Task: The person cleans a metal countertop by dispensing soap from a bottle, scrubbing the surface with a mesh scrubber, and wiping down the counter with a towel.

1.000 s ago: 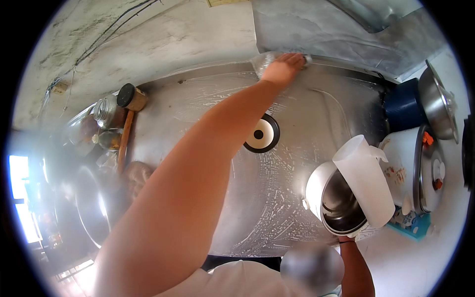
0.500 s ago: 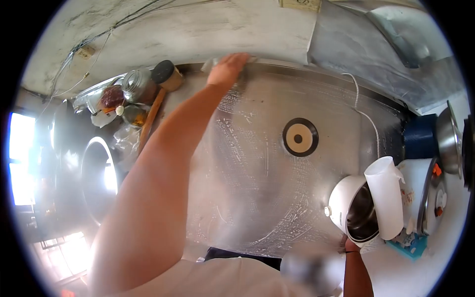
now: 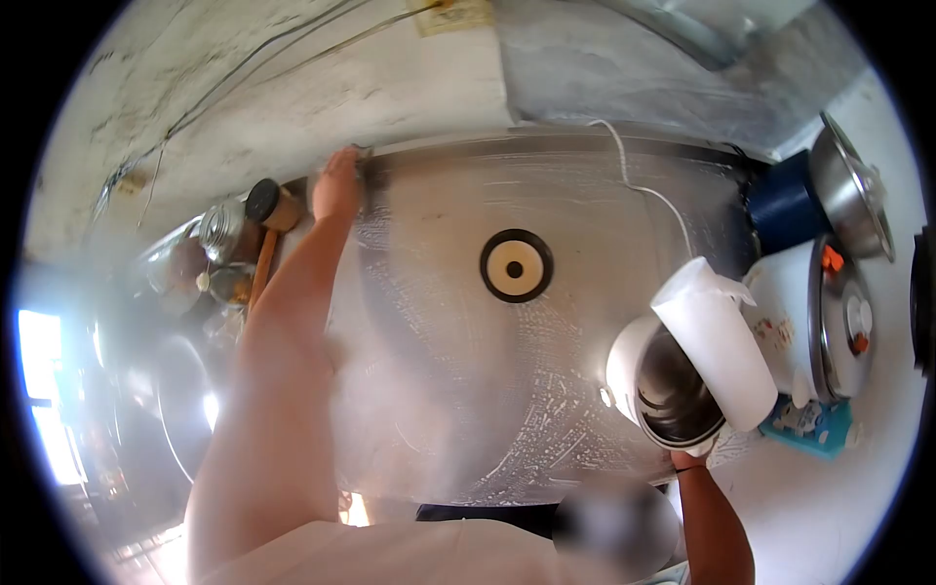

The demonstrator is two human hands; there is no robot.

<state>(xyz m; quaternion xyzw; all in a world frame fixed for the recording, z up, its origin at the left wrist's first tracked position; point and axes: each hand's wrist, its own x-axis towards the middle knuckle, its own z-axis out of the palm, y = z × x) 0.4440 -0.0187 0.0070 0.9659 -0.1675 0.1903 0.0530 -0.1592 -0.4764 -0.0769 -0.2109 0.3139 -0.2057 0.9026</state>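
Note:
My left hand (image 3: 336, 187) presses a pale, crumpled cloth (image 3: 362, 156) against the back edge of the wet steel counter (image 3: 439, 322); the cloth is mostly hidden under the fingers. Close to it on the left stands a dark-lidded jar (image 3: 271, 205). At the lower right, my right hand (image 3: 689, 462) grips the lower rim or handle of a white pot (image 3: 629, 375) with a metal inside; its fingers are largely hidden. The pot lies tilted, its mouth facing right. A white jug-like cylinder (image 3: 717, 341) leans across that mouth.
A round black-and-cream disc (image 3: 515, 266) lies mid-counter among soapy streaks. A white cord (image 3: 643, 185) runs along the right. Beyond it stand a blue container (image 3: 785, 202), a steel bowl (image 3: 856, 185) and a lidded pot (image 3: 848, 322). Glass jars (image 3: 229, 232) crowd the left.
My left hand has slid left along the counter's back edge with the cloth, close to the jars. The whole view has shifted, and my right hand stays at the white pot.

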